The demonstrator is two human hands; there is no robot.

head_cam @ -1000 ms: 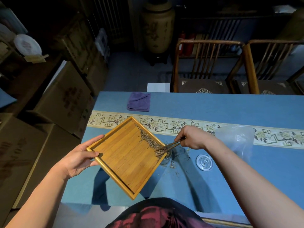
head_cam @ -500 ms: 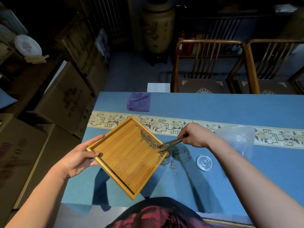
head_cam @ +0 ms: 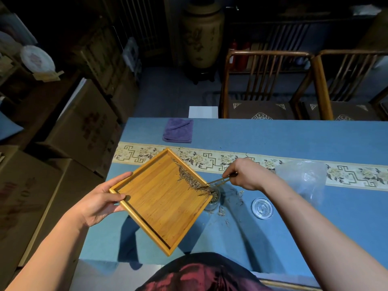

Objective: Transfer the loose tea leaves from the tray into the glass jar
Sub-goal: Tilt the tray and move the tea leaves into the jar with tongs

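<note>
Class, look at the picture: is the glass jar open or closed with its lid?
Open. The glass jar has tea leaves sliding into its mouth from the tray, while the glass lid lies apart on the table.

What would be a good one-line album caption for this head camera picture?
Left hand tilts a bamboo tray while right hand sweeps tea leaves with tongs into a glass jar.

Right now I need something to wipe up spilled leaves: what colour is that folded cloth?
Purple; the folded purple cloth shows best in the head view.
</note>
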